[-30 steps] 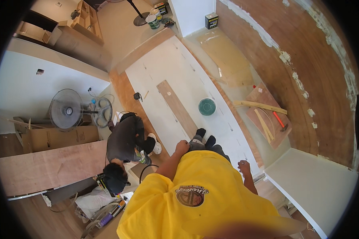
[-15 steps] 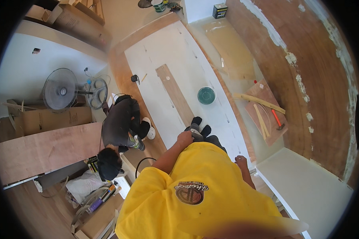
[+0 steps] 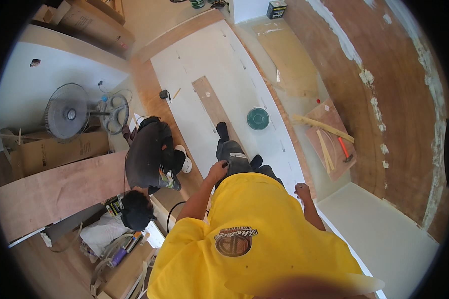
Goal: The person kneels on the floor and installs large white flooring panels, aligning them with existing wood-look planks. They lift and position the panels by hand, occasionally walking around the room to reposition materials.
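Left hand [image 3: 218,172], frame centre, rests at the waist/hip, fingers curled loosely against the dark trousers, grasping nothing that can be made out. Right hand [image 3: 302,191], right of centre, hangs free w/ fingers slightly bent, empty, just above the edge of the white panel [image 3: 204,74] that runs up the middle. On the panel: narrow wood strip [image 3: 212,102] & round green lid [image 3: 258,118]. A crouching co-worker in dark clothes [image 3: 147,159] is at centre-left; fan [image 3: 65,112] at left.
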{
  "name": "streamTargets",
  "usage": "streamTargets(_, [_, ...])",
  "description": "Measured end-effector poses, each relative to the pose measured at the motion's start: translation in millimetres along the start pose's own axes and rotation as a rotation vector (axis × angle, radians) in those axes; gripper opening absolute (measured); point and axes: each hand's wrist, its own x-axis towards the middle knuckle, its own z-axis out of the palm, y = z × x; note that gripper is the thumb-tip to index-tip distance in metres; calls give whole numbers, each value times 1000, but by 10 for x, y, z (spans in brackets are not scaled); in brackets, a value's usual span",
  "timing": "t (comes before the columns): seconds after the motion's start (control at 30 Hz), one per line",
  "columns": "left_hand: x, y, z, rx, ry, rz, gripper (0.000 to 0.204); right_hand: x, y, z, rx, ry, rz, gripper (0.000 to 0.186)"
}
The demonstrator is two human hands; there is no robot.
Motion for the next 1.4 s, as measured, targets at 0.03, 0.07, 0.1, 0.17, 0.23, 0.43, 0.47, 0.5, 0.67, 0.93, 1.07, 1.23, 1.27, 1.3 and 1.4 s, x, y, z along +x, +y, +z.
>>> streamTargets(0.03, [55,14,-92,-6,-12,18,43,25,-103,43,-27,-14,-49,31])
streamTargets(0.07, [108,32,-191,-11,-24,36,44,48,-211,96,-41,-2,-37,31])
streamTargets(0.1, [167,43,-296,-3,-55,20,46,66,-319,154,-47,24,16,31])
streamTargets(0.17, [343,54,-576,56,-58,31,45,79,-564,301,-54,17,-9,30])
streamTargets(0.23, [527,17,-807,88,5,24,43,114,-862,431,-147,-13,-87,27])
streamTargets(0.43, [1171,-443,-1443,-145,-96,-35,50,70,-1889,837,-88,16,-37,26])
streamTargets(0.47, [1229,-511,-1501,-183,-104,-41,51,56,-2085,884,-81,32,-101,28])
streamTargets(0.5, [1285,-558,-1550,-208,-151,-89,52,63,-2279,935,-96,30,-157,29])
streamTargets(0.67, [1487,-655,-1968,-661,-261,-411,30,11,-2992,1030,-141,51,-231,31])
streamTargets(0.93, [1731,-521,-2464,-975,-209,-488,25,217,-3257,1089,-352,21,-169,28])
streamTargets(1.07, [2099,-448,-2766,-1028,-243,-570,25,458,-3325,1177,-392,-47,-183,28])
streamTargets(1.23, [2902,-149,-2989,-794,-122,-523,28,921,-3763,1193,-369,-85,-156,28])
streamTargets(1.27, [3097,-47,-3042,-805,-44,-484,29,1056,-3933,1172,-381,-92,-159,29])
streamTargets(1.3, [3208,59,-3075,-807,2,-518,31,1184,-4102,1128,-396,-97,-164,29])
streamTargets(1.4, [3693,432,-3443,-525,368,-299,30,1732,-4903,965,-527,-117,-244,29])
